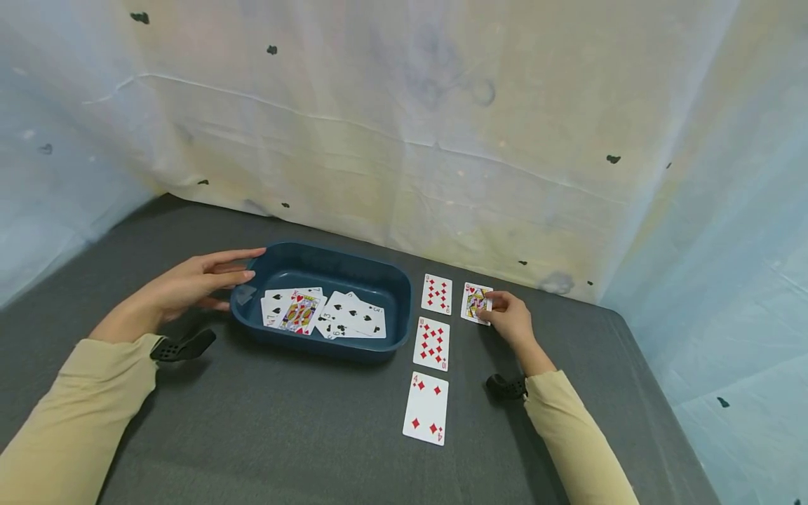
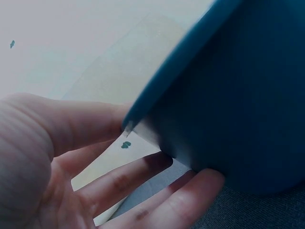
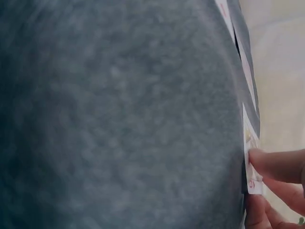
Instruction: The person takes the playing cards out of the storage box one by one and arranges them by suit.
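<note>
My left hand [image 1: 196,282] touches the left end of a dark blue plastic tub [image 1: 353,353]. In the left wrist view its extended fingers [image 2: 186,200] meet the tub's outer wall, with the thumb up at the rim. Inside the tub lie several loose playing cards [image 1: 353,313], black suits and a king [image 1: 299,313] among them. At the far right, my right hand [image 1: 510,319] pinches the right edge of a red-suited face card [image 1: 473,301]. The right wrist view shows the thumb on that card's face, fingers at its edge.
Between tub and right hand, three diamond cards lie face up in a column: a far one [image 1: 437,294], the ten [image 1: 432,344], and the four [image 1: 426,408] nearest me. A pale cloth sheet [image 1: 404,140] hangs behind the grey-covered table [image 1: 284,435].
</note>
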Action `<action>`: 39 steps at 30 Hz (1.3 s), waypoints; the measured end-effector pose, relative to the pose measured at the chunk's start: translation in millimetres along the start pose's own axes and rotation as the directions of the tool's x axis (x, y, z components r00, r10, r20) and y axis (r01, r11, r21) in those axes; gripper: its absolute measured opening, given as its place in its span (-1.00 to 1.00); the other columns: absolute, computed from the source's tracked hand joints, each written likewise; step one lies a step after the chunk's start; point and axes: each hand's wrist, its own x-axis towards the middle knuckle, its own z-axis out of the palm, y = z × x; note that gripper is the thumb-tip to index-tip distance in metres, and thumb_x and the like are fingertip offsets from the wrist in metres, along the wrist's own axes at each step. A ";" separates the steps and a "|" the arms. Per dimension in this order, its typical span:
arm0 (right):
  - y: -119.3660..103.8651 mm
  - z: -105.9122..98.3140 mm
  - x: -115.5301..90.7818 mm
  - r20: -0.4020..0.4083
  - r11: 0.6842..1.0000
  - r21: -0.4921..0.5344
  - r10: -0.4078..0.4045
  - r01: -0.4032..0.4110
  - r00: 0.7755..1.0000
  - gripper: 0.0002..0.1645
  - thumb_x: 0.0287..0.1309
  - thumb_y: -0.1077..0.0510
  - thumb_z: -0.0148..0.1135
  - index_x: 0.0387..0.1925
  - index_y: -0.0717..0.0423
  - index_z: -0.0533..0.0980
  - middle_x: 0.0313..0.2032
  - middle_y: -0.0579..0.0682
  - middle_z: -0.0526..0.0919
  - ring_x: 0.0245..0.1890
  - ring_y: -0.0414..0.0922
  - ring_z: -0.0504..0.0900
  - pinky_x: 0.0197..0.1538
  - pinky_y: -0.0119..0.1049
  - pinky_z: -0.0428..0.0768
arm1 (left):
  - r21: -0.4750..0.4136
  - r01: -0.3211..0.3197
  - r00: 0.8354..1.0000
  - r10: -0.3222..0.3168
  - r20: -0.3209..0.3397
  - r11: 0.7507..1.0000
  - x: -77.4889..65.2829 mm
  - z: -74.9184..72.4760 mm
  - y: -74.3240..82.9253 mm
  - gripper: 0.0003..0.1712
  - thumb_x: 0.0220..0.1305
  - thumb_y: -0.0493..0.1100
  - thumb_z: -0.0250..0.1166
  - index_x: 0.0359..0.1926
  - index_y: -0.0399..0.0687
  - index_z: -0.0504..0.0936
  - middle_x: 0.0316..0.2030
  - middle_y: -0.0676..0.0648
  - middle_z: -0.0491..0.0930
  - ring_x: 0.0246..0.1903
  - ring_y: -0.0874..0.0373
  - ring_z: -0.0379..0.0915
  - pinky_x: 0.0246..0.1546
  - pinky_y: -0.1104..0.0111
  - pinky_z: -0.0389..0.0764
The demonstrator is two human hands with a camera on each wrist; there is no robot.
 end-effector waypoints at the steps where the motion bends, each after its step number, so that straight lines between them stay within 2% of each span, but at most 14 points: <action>1: -0.1 0.1 -0.1 0.004 1.000 -0.020 -0.006 0.006 1.000 -0.47 0.12 0.17 0.32 0.14 0.22 0.49 0.01 0.28 0.57 -0.02 0.12 0.59 -0.18 -0.23 0.54 | -0.001 -0.001 1.000 0.001 -0.001 1.000 -0.2 0.1 0.4 -0.18 0.39 0.15 0.10 0.52 0.09 -0.04 0.43 -0.35 0.04 0.31 -0.30 0.17 0.02 -0.06 0.54; 5: -2.3 0.7 -1.1 0.013 0.996 -0.086 -0.036 0.037 0.999 -0.49 0.14 0.14 0.31 0.11 0.24 0.51 0.02 0.29 0.56 -0.02 0.14 0.59 -0.12 -0.11 0.56 | -0.006 0.001 1.000 -0.001 -0.003 1.000 -1.2 0.0 1.5 -0.17 0.38 0.15 0.11 0.51 0.08 -0.03 0.44 -0.33 0.04 0.33 -0.31 0.15 0.03 -0.09 0.52; 13: -6.2 1.6 -2.1 0.016 0.976 -0.179 -0.125 0.126 0.992 -0.62 0.09 0.18 0.35 -0.05 0.28 0.63 -0.08 0.33 0.62 -0.16 0.11 0.63 -0.32 -0.31 0.50 | -0.002 0.006 1.000 -0.006 0.000 1.000 1.3 -0.6 0.9 -0.17 0.39 0.15 0.10 0.52 0.11 -0.06 0.43 -0.34 0.03 0.33 -0.34 0.11 0.03 -0.12 0.51; 17: -13.6 1.1 -4.0 -0.012 0.976 -0.165 -0.148 0.144 0.989 -0.61 0.10 0.20 0.32 -0.03 0.30 0.60 -0.05 0.35 0.58 -0.14 0.15 0.62 -0.23 -0.15 0.57 | 0.011 0.010 1.000 -0.010 -0.006 1.000 3.3 -0.4 -0.1 -0.17 0.39 0.15 0.10 0.52 0.11 -0.07 0.43 -0.36 0.04 0.31 -0.33 0.15 0.02 -0.10 0.52; 21: -29.1 -0.2 -6.8 -0.030 0.991 -0.056 -0.122 0.120 0.992 -0.57 0.17 0.14 0.26 0.06 0.25 0.56 0.03 0.31 0.57 0.02 0.16 0.58 -0.05 0.00 0.56 | 0.015 0.018 1.000 -0.018 -0.007 1.000 3.8 0.6 0.7 -0.16 0.39 0.17 0.09 0.52 0.11 -0.07 0.43 -0.37 0.04 0.30 -0.32 0.17 0.03 -0.11 0.51; 25: -48.6 4.7 -11.2 -0.035 0.989 0.119 -0.079 0.083 0.996 -0.55 0.23 0.09 0.23 0.10 0.21 0.52 0.08 0.23 0.57 0.09 0.10 0.53 0.04 -0.05 0.51 | 0.010 0.019 1.000 -0.019 -0.003 1.000 2.1 0.8 1.0 -0.16 0.39 0.16 0.10 0.52 0.12 -0.06 0.43 -0.36 0.04 0.29 -0.30 0.19 0.03 -0.09 0.52; 28: -68.2 12.3 -17.6 -0.060 0.960 0.263 -0.086 0.099 0.994 -0.56 0.25 0.12 0.23 0.11 0.23 0.50 0.06 0.21 0.56 0.06 0.04 0.54 0.03 -0.19 0.51 | 0.003 0.017 1.000 -0.017 0.005 1.000 2.7 0.1 0.9 -0.17 0.38 0.16 0.10 0.52 0.12 -0.06 0.43 -0.35 0.04 0.29 -0.29 0.19 0.04 -0.12 0.50; 32: -100.2 28.9 -27.8 -0.101 0.885 0.435 -0.135 0.166 0.986 -0.62 0.23 0.19 0.24 0.06 0.25 0.52 -0.03 0.21 0.59 -0.07 -0.05 0.55 -0.09 -0.39 0.49 | 0.007 0.028 1.000 -0.028 0.012 1.000 2.7 -1.6 -0.2 -0.17 0.39 0.16 0.09 0.52 0.13 -0.06 0.44 -0.34 0.03 0.30 -0.30 0.19 0.06 -0.16 0.47; 35: -125.8 42.3 -34.8 -0.081 0.850 0.491 -0.176 0.193 0.981 -0.65 0.22 0.19 0.24 0.03 0.21 0.54 -0.07 0.17 0.62 -0.13 -0.11 0.55 -0.14 -0.44 0.48 | 0.009 0.032 0.999 -0.032 0.009 0.999 2.3 -2.8 -0.8 -0.18 0.39 0.16 0.09 0.52 0.14 -0.05 0.44 -0.33 0.04 0.30 -0.28 0.19 0.06 -0.15 0.47; 39: -156.4 56.8 -40.4 -0.008 0.842 0.501 -0.225 0.199 0.974 -0.64 0.20 0.17 0.26 0.02 0.20 0.55 -0.09 0.14 0.62 -0.13 -0.09 0.57 -0.09 -0.38 0.53 | -0.008 0.025 1.000 -0.025 -0.003 1.000 6.0 -1.2 -0.1 -0.19 0.39 0.16 0.10 0.51 0.16 -0.03 0.44 -0.29 0.06 0.33 -0.27 0.15 0.07 -0.12 0.48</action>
